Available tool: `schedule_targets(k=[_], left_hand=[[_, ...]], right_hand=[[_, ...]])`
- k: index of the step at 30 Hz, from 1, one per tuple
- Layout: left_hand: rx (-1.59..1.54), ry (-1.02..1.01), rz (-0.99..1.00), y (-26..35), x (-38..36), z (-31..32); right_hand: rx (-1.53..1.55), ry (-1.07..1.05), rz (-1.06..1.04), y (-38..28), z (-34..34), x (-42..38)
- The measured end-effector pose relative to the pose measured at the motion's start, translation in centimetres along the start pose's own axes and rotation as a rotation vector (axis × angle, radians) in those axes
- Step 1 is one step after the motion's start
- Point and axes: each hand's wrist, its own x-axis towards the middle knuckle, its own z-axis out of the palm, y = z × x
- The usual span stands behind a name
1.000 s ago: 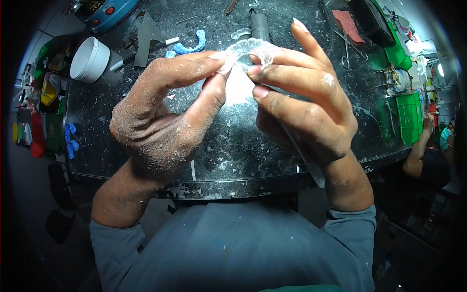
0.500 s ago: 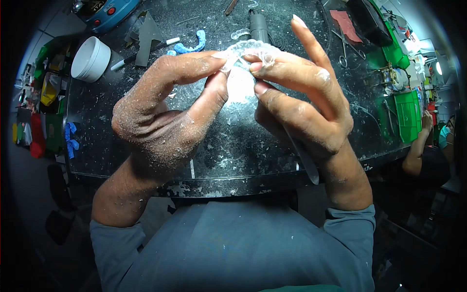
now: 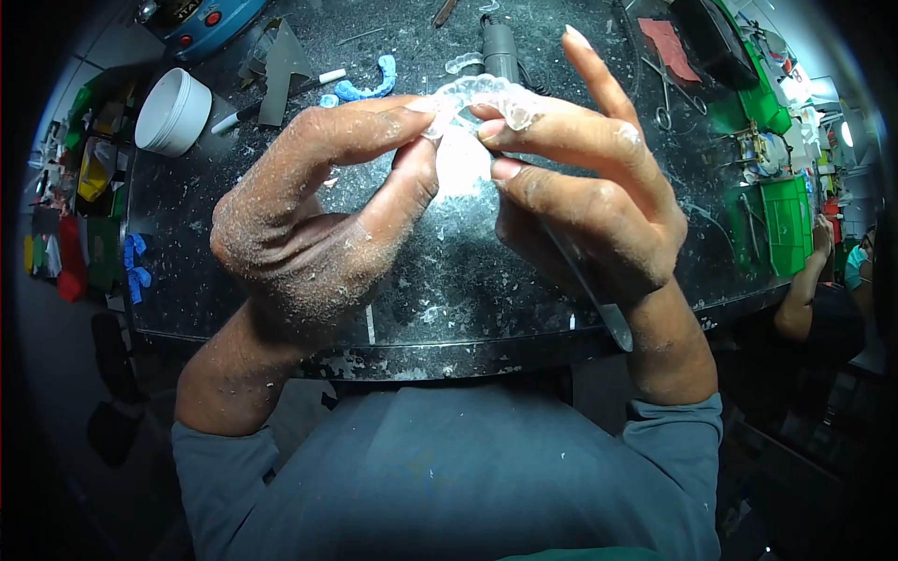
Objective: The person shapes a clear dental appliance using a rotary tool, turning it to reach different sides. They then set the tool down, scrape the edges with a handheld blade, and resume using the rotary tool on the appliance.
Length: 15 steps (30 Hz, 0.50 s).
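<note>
A clear, arch-shaped plastic dental tray (image 3: 477, 91) is held up over the dark bench between both hands. My left hand (image 3: 323, 201), dusted with white particles, pinches the tray's left end between thumb and fingers. My right hand (image 3: 589, 182) has fingertips against the tray's right side, with one finger raised. It also holds a thin metal tool (image 3: 589, 290), whose flat blade end points down toward the bench's front edge; the tool's upper end is hard to make out near the fingertips. Bright light falls just below the tray.
Behind lie a blue dental arch (image 3: 374, 82), a second clear tray (image 3: 463, 64), a grey handpiece (image 3: 499, 49) and a marker (image 3: 238, 120). A white tub (image 3: 174, 112) is left; scissors (image 3: 664, 89) and a green basket (image 3: 786, 224) are right. Another person's arm (image 3: 804, 285) is far right.
My right hand has shifted slightly right and turned a little. The metal tool's blade end has swung slightly right, with its flat side catching light. My left hand is nearly unmoved.
</note>
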Motion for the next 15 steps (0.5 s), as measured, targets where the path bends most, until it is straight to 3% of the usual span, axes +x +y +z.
schedule_targets(k=[2,3,9,12,14,15], left_hand=[[-0.012,0.009,-0.003,-0.1,-0.1,0.1],[-0.024,0.021,-0.006,-0.1,-0.1,0.2],[0.001,-0.007,-0.093,0.3,0.0,-0.2],[-0.021,0.034,-0.125,0.0,0.0,-0.1],[-0.015,0.055,-0.091,-0.5,0.2,0.1],[-0.009,0.075,-0.061,-0.8,0.3,0.1]], right_hand=[[-0.047,-0.033,-0.199,0.9,-0.1,0.4],[-0.049,-0.032,-0.199,0.8,-0.1,0.3],[-0.012,-0.012,-0.026,-0.4,-0.2,0.0],[-0.060,-0.141,0.130,-2.1,-1.2,1.1],[0.149,0.041,0.201,-2.1,-1.1,1.0],[0.108,0.015,0.062,-0.8,-2.0,1.0]])
